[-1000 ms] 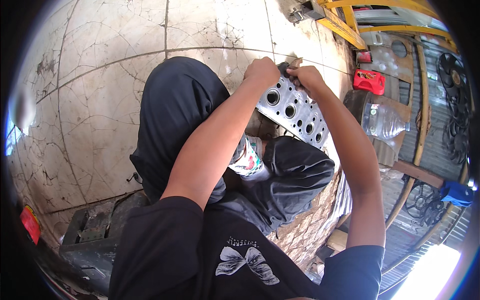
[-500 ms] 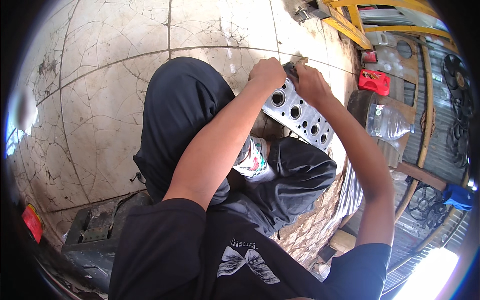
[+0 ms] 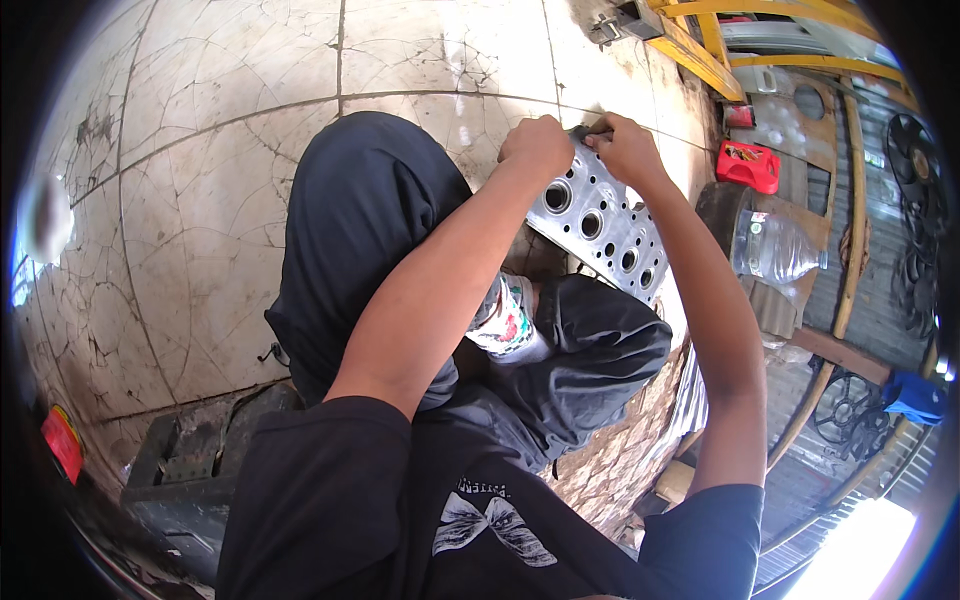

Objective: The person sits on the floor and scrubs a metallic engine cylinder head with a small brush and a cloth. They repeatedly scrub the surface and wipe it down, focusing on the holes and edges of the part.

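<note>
A silvery metal cylinder head (image 3: pixel 605 222) with round ports and small holes lies at a slant beyond my crossed legs. My left hand (image 3: pixel 538 146) is closed at its far left end, knuckles up; the fingertips and whatever they grip are hidden. Beside it, my right hand (image 3: pixel 628 150) is bent over the same end, its fingers pinched together near a small dark piece (image 3: pixel 578 133). That piece sits between the two hands, and its kind cannot be made out.
Cracked pale floor tiles (image 3: pixel 230 190) spread ahead and left. A black box-like case (image 3: pixel 190 470) stands at lower left. To the right are a red container (image 3: pixel 748 167), a clear plastic bottle (image 3: pixel 780 247), a yellow metal frame (image 3: pixel 700 65) and fans leaning on corrugated sheeting.
My right hand has moved slightly farther away, and its forearm has swung left. A brownish scrap at its fingers no longer shows. My left hand stays about where it was.
</note>
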`<state>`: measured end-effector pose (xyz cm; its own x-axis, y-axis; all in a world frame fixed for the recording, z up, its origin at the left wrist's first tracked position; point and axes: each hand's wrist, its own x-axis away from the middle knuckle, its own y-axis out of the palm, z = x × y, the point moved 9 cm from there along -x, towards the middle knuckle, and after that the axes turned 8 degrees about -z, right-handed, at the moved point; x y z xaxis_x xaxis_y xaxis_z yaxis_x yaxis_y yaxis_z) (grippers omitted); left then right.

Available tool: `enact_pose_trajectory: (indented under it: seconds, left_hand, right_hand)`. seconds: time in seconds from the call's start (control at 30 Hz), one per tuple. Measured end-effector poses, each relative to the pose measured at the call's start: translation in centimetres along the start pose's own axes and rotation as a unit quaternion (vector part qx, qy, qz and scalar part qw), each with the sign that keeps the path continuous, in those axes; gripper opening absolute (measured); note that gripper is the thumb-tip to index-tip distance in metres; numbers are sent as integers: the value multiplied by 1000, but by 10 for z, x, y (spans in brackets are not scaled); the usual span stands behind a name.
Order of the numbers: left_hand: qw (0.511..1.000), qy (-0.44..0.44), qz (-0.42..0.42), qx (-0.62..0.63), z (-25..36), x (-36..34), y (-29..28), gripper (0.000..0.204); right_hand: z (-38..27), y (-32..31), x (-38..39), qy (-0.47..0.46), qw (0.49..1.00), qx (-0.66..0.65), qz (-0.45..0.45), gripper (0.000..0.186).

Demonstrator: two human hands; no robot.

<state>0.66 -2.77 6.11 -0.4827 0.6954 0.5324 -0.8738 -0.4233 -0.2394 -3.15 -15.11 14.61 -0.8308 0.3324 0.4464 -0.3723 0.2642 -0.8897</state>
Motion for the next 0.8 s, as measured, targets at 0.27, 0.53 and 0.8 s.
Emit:
enact_pose_trajectory:
  seconds: [0.27, 0.53, 0.8]
  left_hand:
    - [1000, -2, 26, -3, -2, 3, -2, 38]
    - [1000, -2, 26, -6, -2, 5, -3, 37]
    - [1000, -2, 25, -17, -1, 1, 0, 35]
  right_hand:
    - [-49, 2, 15, -245, 945, 212, -46, 24]
    - [6, 13, 25, 188, 951, -247, -11, 38]
    - [26, 13, 5, 141, 964, -200, -105, 28]
